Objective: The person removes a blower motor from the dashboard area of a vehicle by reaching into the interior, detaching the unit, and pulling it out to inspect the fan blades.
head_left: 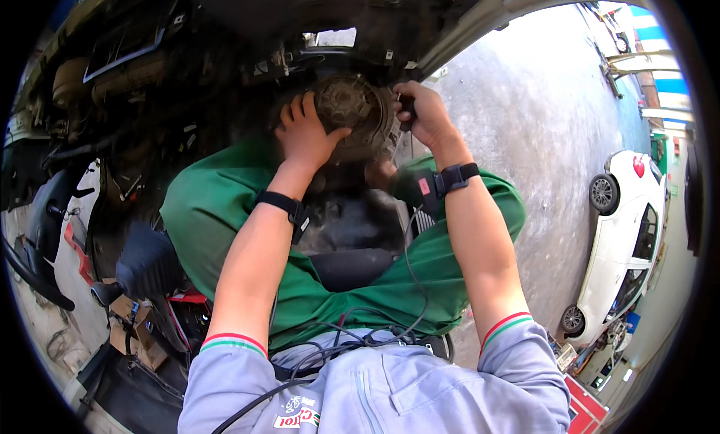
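Observation:
A round, dusty brown part [346, 103] that looks like a car's blower motor sits in its housing under the stripped dashboard, in front of me. My left hand [306, 134] lies on its left side with the fingers spread and the thumb reaching over its lower edge. At the right side of the housing, my right hand [429, 115] is closed around a short black handle [406, 113], which looks like a screwdriver's. The handle's working end, close to the housing rim, is too small to make out.
The opened dashboard [127, 82] with bare ducts and wiring spans the upper left. A steering wheel [34, 273] and a gear lever [106, 291] are at left, near a cardboard box [139, 336]. Cables [352, 336] lie across my lap. Outside at right stands a white car [619, 246].

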`<state>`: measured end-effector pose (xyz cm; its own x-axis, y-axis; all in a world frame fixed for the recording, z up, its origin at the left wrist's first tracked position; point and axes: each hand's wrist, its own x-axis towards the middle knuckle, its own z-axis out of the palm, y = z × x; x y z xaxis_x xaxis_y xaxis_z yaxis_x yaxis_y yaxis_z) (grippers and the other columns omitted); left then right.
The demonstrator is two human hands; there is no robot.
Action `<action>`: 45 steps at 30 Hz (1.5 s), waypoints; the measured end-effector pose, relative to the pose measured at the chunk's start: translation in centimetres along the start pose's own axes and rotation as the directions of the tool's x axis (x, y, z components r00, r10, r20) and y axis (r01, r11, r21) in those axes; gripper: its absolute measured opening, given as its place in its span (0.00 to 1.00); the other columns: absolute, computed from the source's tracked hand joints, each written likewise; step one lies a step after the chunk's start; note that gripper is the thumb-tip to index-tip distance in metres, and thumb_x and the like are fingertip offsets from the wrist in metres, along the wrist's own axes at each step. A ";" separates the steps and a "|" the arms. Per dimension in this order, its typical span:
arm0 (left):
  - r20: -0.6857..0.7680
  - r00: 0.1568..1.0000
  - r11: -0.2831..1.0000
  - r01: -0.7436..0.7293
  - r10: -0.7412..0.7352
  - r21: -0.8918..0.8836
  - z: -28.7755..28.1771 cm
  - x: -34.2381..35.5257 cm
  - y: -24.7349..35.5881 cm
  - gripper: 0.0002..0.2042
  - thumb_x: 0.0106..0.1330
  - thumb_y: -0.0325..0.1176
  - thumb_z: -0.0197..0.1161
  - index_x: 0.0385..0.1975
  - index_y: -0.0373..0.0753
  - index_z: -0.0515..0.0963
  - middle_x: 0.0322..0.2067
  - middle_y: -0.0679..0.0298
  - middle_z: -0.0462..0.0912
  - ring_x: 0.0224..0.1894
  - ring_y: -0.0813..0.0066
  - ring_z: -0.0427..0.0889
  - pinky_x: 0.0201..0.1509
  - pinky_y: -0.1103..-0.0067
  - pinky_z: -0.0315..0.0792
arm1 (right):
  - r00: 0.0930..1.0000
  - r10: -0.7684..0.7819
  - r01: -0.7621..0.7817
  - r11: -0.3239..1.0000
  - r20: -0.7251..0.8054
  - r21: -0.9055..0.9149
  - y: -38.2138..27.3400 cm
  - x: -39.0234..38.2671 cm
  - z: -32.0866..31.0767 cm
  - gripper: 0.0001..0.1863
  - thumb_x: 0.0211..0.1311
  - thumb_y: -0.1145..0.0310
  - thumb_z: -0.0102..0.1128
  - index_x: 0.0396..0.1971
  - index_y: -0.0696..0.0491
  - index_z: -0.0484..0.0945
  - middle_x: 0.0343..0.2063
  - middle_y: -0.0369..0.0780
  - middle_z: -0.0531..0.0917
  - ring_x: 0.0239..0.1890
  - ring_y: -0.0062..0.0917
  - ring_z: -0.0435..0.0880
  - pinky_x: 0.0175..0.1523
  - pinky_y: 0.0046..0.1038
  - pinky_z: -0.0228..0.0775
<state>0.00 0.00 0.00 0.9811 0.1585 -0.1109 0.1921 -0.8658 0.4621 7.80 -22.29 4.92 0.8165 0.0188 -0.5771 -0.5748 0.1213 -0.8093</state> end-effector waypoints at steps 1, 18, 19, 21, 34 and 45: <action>0.000 1.000 1.000 0.004 -0.004 0.015 0.1 -0.1 -0.3 0.51 0.51 0.57 0.76 0.71 0.43 0.54 0.71 0.53 0.59 0.72 0.47 0.54 0.67 0.43 0.56 | 0.993 0.040 -0.063 0.973 0.107 0.222 -0.6 0.5 -0.2 0.07 0.62 0.70 0.59 0.35 0.58 0.77 0.30 0.41 0.80 0.27 0.25 0.80 0.22 0.20 0.66; -0.026 0.999 1.000 -0.020 0.020 0.005 0.1 -0.8 0.5 0.51 0.49 0.58 0.76 0.69 0.41 0.56 0.69 0.52 0.60 0.71 0.46 0.56 0.64 0.47 0.60 | 0.853 -0.393 0.371 -0.007 0.344 -0.929 1.0 8.6 4.9 0.19 0.59 0.57 0.64 0.34 0.61 0.82 0.34 0.57 0.85 0.42 0.53 0.84 0.49 0.46 0.77; -0.019 1.000 1.000 -0.012 0.012 0.000 0.1 -0.8 0.4 0.51 0.48 0.57 0.77 0.69 0.41 0.56 0.69 0.52 0.59 0.71 0.46 0.55 0.64 0.46 0.59 | 0.825 -0.432 0.426 0.050 0.365 -0.903 0.9 8.5 4.9 0.18 0.59 0.58 0.63 0.34 0.61 0.82 0.34 0.57 0.85 0.42 0.53 0.84 0.49 0.46 0.77; -0.017 1.000 1.000 0.006 -0.006 -0.004 0.0 -0.8 0.5 0.51 0.48 0.57 0.78 0.69 0.41 0.56 0.69 0.52 0.59 0.71 0.46 0.55 0.64 0.46 0.59 | 0.792 -0.468 0.490 0.102 0.393 -0.866 0.0 7.7 5.0 0.17 0.58 0.60 0.62 0.34 0.61 0.81 0.35 0.57 0.85 0.42 0.54 0.84 0.50 0.46 0.77; -0.146 0.965 0.846 0.115 -0.220 -0.521 0.0 -0.5 -0.3 0.30 0.56 0.34 0.68 0.60 0.36 0.70 0.59 0.52 0.73 0.62 0.53 0.71 0.62 0.61 0.68 | 0.890 -0.276 0.455 0.507 0.363 -0.732 2.3 -4.6 8.3 0.14 0.56 0.67 0.58 0.37 0.61 0.81 0.30 0.50 0.85 0.35 0.40 0.84 0.44 0.35 0.75; 0.566 0.824 -0.475 0.515 0.043 -0.714 0.6 -3.7 -1.3 0.09 0.71 0.32 0.51 0.38 0.37 0.78 0.37 0.63 0.82 0.38 0.69 0.81 0.40 0.70 0.78 | 0.714 -0.354 0.699 0.306 0.604 -0.646 2.9 -11.3 10.5 0.10 0.58 0.72 0.56 0.37 0.61 0.78 0.33 0.57 0.83 0.40 0.55 0.81 0.46 0.47 0.75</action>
<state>-3.91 0.26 -0.73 0.8034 -0.1749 -0.5692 0.4300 0.8317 0.3514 -2.55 -11.76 10.22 0.8195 0.5700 -0.0592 0.3591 -0.5912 -0.7222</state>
